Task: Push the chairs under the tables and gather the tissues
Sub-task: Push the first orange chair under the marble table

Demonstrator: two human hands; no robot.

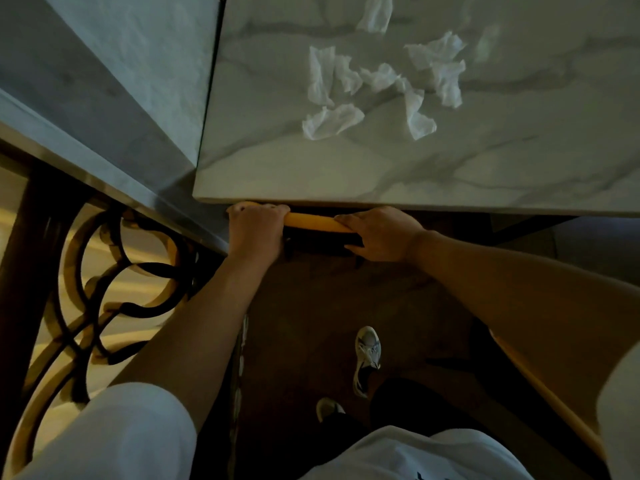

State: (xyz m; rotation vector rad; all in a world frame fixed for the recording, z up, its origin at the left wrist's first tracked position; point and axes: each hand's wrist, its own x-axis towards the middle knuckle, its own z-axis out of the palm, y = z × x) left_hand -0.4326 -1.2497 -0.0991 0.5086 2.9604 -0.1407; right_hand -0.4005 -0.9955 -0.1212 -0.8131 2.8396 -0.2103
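A chair's yellow wooden top rail [310, 222] shows just below the near edge of the white marble table [346, 174]. The rest of the chair is hidden under the table. My left hand [256, 228] grips the rail's left end and my right hand [379, 233] grips its right end. Several crumpled white tissues [381, 84] lie scattered on the tabletop, beyond the hands and a little to the right.
A second marble table [114, 81] adjoins on the left. A dark railing with ornate scrollwork [104, 289] runs along the left side. Another yellow chair edge [540, 382] shows at lower right. My feet in white sneakers [367, 358] stand on the brown floor.
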